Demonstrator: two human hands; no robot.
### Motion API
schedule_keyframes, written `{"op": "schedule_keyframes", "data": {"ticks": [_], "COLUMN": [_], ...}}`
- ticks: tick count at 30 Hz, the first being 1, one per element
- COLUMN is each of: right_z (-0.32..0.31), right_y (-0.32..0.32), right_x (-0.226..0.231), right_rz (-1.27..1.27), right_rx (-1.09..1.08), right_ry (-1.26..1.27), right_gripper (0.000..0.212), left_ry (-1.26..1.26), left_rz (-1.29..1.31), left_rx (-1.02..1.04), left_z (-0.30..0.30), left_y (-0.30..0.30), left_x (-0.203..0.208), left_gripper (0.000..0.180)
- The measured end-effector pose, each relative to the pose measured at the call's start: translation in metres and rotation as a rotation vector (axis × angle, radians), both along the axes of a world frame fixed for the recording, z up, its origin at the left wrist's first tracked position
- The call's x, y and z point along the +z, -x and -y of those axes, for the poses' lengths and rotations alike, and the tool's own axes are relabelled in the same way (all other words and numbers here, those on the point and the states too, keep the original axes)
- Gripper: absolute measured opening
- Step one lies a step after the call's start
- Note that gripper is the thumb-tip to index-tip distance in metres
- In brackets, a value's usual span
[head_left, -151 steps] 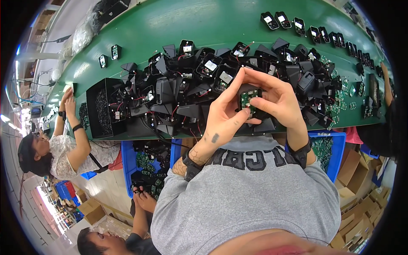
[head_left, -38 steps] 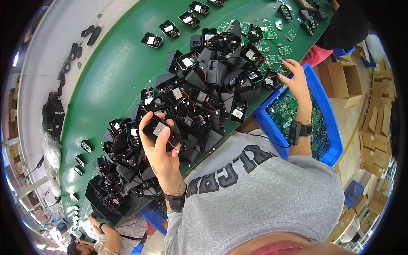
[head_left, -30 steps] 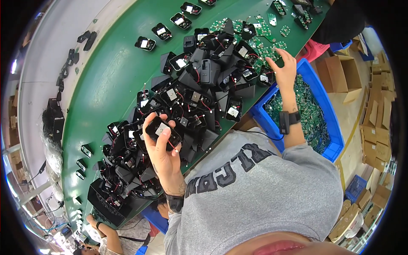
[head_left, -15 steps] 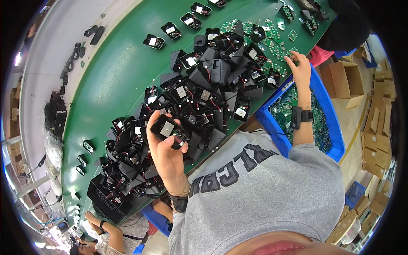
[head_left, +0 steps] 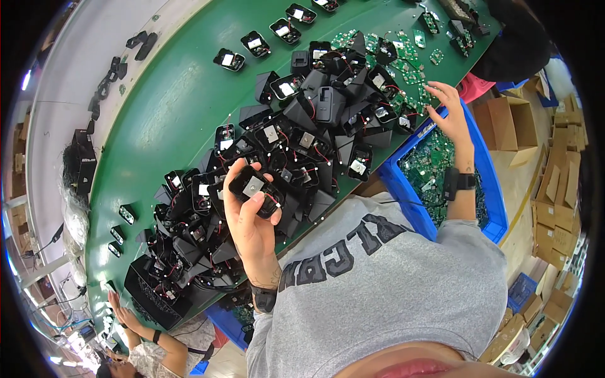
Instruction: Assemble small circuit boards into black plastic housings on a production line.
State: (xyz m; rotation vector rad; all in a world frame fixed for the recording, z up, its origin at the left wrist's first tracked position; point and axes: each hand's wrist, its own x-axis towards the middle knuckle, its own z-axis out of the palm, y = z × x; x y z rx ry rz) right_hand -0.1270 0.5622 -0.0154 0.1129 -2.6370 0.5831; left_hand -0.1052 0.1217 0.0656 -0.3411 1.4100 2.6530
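My left hand [head_left: 252, 220] is closed around a black plastic housing [head_left: 253, 188], its open side up, showing a silver metal plate and thin wires inside. It is held above the near edge of a heap of similar black housings [head_left: 328, 106], many with red and black wires and pale plates. My right hand [head_left: 450, 116] is at the table's right edge, fingers apart and nothing visible in them. Its fingertips are beside scattered green circuit boards [head_left: 413, 74], above the rim of a blue crate [head_left: 490, 160]. Whether they touch a board I cannot tell.
Loose boards fill the crate. Several housings [head_left: 255, 44] stand in a row on the green table [head_left: 170, 113]. A black box [head_left: 151, 293] stands near the left end, by a co-worker's hands [head_left: 126, 315]. Another person [head_left: 517, 38] is at upper right. Cardboard boxes [head_left: 507, 126] stand right.
My right hand has drawn slightly down and right, its fingers spreading wider. My left hand, with the housing, has shifted a little right. The co-worker's hands have moved up onto the table's edge.
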Motion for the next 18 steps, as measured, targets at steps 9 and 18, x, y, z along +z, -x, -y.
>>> {"op": "schedule_keyframes", "data": {"ticks": [9, 18], "right_z": [-0.017, 0.229], "right_y": [0.013, 0.004], "right_x": [-0.002, 0.067], "right_rz": [0.255, -0.284], "right_rx": [0.051, 0.874], "right_ry": [0.116, 0.770], "right_gripper": [0.042, 0.084], "left_ry": [-0.093, 0.026], "left_rz": [-0.044, -0.110], "left_rx": [-0.062, -0.036], "left_z": [0.003, -0.005], "left_y": [0.003, 0.003], "left_x": [0.000, 0.010], "left_gripper": [0.058, 0.052]}}
